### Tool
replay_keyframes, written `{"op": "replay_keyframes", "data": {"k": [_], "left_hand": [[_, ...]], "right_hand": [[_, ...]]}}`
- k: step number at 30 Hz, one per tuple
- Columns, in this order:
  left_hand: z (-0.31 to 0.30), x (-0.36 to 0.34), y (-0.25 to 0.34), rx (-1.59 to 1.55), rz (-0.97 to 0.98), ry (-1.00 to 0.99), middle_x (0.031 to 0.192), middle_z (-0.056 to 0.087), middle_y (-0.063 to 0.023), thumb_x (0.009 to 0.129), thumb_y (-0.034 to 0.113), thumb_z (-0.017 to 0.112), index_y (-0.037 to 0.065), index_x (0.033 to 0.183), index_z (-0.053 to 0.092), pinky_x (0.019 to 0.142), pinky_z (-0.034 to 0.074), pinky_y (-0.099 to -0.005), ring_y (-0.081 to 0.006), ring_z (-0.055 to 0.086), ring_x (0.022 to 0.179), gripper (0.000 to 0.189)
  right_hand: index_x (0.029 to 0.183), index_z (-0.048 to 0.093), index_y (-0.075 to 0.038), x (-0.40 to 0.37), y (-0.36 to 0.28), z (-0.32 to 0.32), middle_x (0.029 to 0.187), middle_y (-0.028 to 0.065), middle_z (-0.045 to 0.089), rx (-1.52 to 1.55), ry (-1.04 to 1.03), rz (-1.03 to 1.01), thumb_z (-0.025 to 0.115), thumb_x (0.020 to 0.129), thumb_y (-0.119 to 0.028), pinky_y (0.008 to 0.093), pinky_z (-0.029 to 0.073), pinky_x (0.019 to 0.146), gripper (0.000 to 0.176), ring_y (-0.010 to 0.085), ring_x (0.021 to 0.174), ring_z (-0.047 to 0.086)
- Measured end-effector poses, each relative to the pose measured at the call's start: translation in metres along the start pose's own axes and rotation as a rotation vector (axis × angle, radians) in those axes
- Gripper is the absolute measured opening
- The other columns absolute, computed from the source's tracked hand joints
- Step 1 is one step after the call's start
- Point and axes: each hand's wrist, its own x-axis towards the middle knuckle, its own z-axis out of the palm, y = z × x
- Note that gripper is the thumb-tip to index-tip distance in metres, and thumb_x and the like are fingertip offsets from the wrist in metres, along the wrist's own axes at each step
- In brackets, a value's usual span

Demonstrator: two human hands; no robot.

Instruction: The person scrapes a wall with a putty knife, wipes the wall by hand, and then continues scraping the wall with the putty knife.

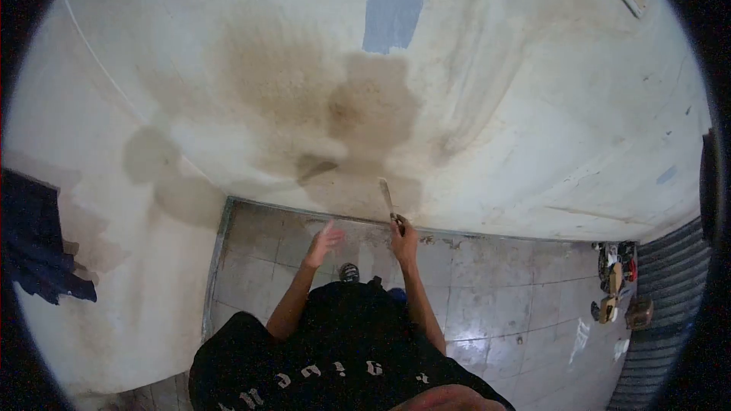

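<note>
Right hand [404, 239] grips a putty knife [387, 196] by its handle, blade pointing up toward the stained wall [487, 175]; contact between blade and wall cannot be confirmed. Left hand [326, 243] is empty, fingers spread, just beside the tool hand. A grey patch [392, 19] (edges uneven) marks the wall above. Tiled floor [487, 304] lies below.
</note>
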Motion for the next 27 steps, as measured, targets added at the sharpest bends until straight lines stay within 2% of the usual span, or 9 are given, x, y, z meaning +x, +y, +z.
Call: {"op": "replay_keyframes", "data": {"k": [2, 4, 5, 7, 12, 16, 18, 21, 27], "left_hand": [[0.038, 0.015, 0.066, -0.004, -0.044, -0.004, 0.123, 0.061, -0.0094, 0.095, 0.052, 0.047, 0.006, 0.126, 0.057, 0.088, 0.047, -0.034, -0.0195, 0.061, 0.107, 0.056], [0.077, 0.018, 0.13, 0.008, 0.078, -0.091, 0.12, 0.062, -0.0092, 0.094, 0.049, 0.05, 0.005, 0.126, 0.056, 0.091, 0.046, -0.0347, -0.0197, 0.06, 0.109, 0.054], [0.093, 0.019, 0.156, -0.018, 0.148, -0.129, 0.119, 0.063, -0.0094, 0.095, 0.047, 0.05, 0.005, 0.125, 0.057, 0.091, 0.046, -0.0353, -0.0198, 0.06, 0.109, 0.053], [0.119, 0.034, 0.191, -0.08, 0.25, -0.175, 0.115, 0.064, -0.0099, 0.095, 0.045, 0.051, 0.004, 0.124, 0.057, 0.091, 0.047, -0.0361, -0.0201, 0.061, 0.107, 0.05], [0.167, 0.036, 0.254, -0.131, 0.393, -0.141, 0.107, 0.067, -0.0118, 0.096, 0.04, 0.052, 0.0, 0.122, 0.057, 0.089, 0.048, -0.0351, -0.0212, 0.065, 0.097, 0.048], [0.184, 0.039, 0.283, -0.155, 0.451, -0.041, 0.102, 0.069, -0.0123, 0.095, 0.039, 0.053, -0.001, 0.116, 0.061, 0.088, 0.049, -0.0342, -0.0213, 0.067, 0.092, 0.046], [0.175, 0.045, 0.293, -0.086, 0.452, -0.027, 0.1, 0.07, -0.0124, 0.095, 0.039, 0.054, -0.002, 0.113, 0.062, 0.088, 0.049, -0.0337, -0.0206, 0.067, 0.092, 0.046], [0.18, 0.035, 0.306, -0.016, 0.495, -0.006, 0.098, 0.07, -0.0133, 0.097, 0.041, 0.049, -0.002, 0.11, 0.064, 0.089, 0.048, -0.0335, -0.0201, 0.066, 0.093, 0.048], [0.191, 0.031, 0.316, -0.203, 0.554, -0.036, 0.103, 0.068, -0.0196, 0.099, 0.053, 0.03, -0.006, 0.119, 0.058, 0.092, 0.047, -0.0392, -0.0272, 0.064, 0.096, 0.068]], "right_hand": [[0.118, 0.059, -0.005, 0.004, -0.059, -0.011, 0.077, 0.0085, 0.061, 0.192, -0.046, 0.027, 0.064, 0.09, -0.018, 0.0327, 0.049, 0.057, 0.031, 0.0152, 0.067, 0.061], [0.122, 0.057, -0.01, 0.017, -0.11, -0.027, 0.085, 0.0102, 0.065, 0.441, -0.152, 0.121, 0.066, 0.09, -0.02, 0.0324, 0.05, 0.057, 0.035, 0.0172, 0.069, 0.063], [0.122, 0.056, -0.009, 0.027, -0.125, -0.031, 0.085, 0.0086, 0.063, 0.472, -0.169, 0.103, 0.067, 0.089, -0.017, 0.0299, 0.049, 0.055, 0.035, 0.0151, 0.067, 0.062], [0.122, 0.054, -0.006, 0.042, -0.143, -0.037, 0.086, 0.0055, 0.058, 0.525, -0.217, 0.072, 0.067, 0.089, -0.013, 0.025, 0.046, 0.051, 0.037, 0.011, 0.063, 0.059], [0.119, 0.056, -0.004, 0.062, -0.177, -0.058, 0.084, 0.0045, 0.058, 0.596, -0.327, 0.059, 0.068, 0.087, -0.009, 0.0255, 0.045, 0.05, 0.035, 0.0107, 0.062, 0.058], [0.11, 0.06, 0.001, 0.09, -0.17, -0.087, 0.076, 0.0025, 0.058, 0.54, -0.413, 0.147, 0.068, 0.086, -0.007, 0.026, 0.044, 0.05, 0.026, 0.0098, 0.058, 0.056], [0.099, 0.061, 0.003, 0.106, -0.177, -0.104, 0.071, 0.0022, 0.058, 0.492, -0.455, 0.129, 0.069, 0.086, -0.008, 0.0253, 0.044, 0.047, 0.018, 0.0095, 0.053, 0.055], [0.092, 0.057, 0.002, 0.122, -0.18, -0.123, 0.072, 0.0048, 0.058, 0.499, -0.57, 0.078, 0.068, 0.087, -0.01, 0.0246, 0.042, 0.043, 0.017, 0.0101, 0.049, 0.055], [0.093, 0.054, 0.0, 0.146, -0.198, -0.129, 0.071, 0.0049, 0.059, 0.487, -0.722, 0.011, 0.068, 0.088, -0.014, 0.0254, 0.041, 0.044, 0.02, 0.0093, 0.049, 0.053]]}}
